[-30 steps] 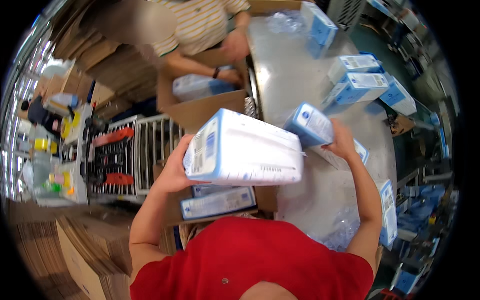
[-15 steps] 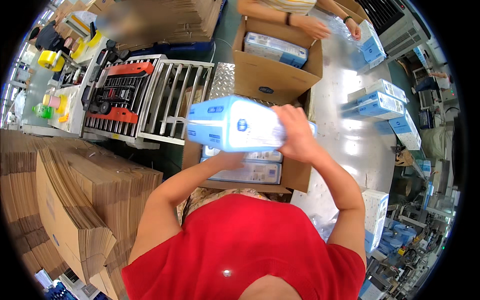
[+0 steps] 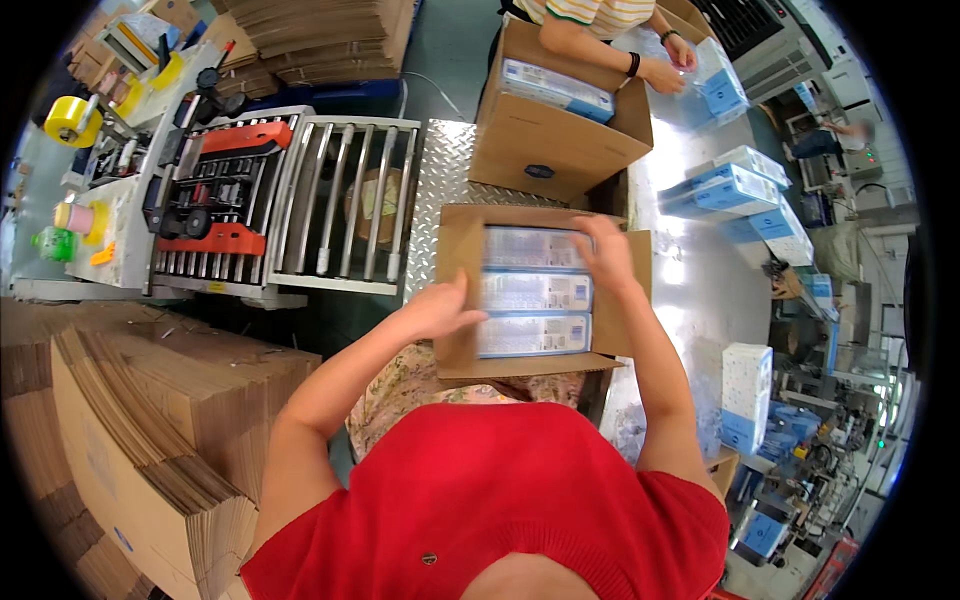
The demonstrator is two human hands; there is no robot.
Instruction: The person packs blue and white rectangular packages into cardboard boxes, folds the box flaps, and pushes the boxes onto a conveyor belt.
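In front of me stands an open cardboard carton (image 3: 460, 232) with three blue-and-white packs (image 3: 535, 292) side by side in it. My left hand (image 3: 440, 308) is at the carton's left flap, its thumb and fingers apart; whether it grips the flap is hard to see. Over the far right corner of the carton is my right hand (image 3: 605, 255), fingers spread, close to the end of the farthest pack (image 3: 530, 248). Neither hand has a pack in it.
Beyond is a second carton (image 3: 560, 140) with a pack inside, and a co-worker's hands (image 3: 672, 65). More packs (image 3: 735, 190) stand on the metal table (image 3: 700, 290) at right. Left are a roller conveyor (image 3: 345, 200), a taping machine (image 3: 215, 190) and stacked flat cartons (image 3: 130, 430).
The pack my right hand held up over the carton is now down among the others, and that hand has let go. My left hand has moved out to the left flap.
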